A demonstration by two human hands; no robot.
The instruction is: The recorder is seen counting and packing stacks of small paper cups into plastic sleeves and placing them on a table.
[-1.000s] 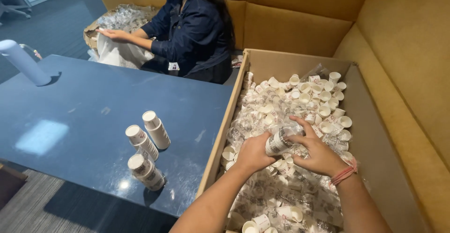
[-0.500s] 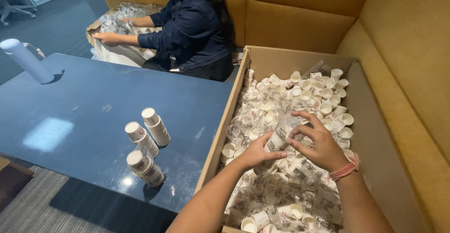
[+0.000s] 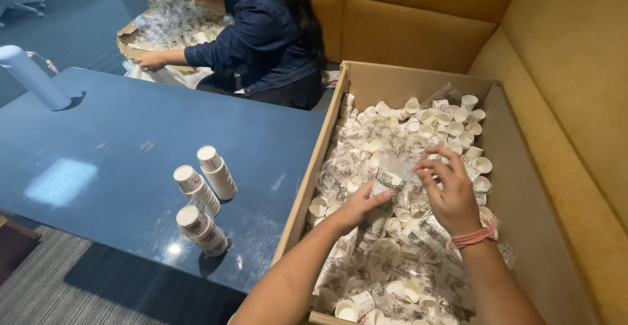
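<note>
I'm gripping a paper cup stack with my left hand; right hand fingers, probably empty, are spreading wrap; stack could slip.

Open brown cardboard box fills right of frame; second cardboard box with clear plastic wrap upper left.

Paper cups in crinkly clear plastic, matt cardboard box, glossy table.
</note>
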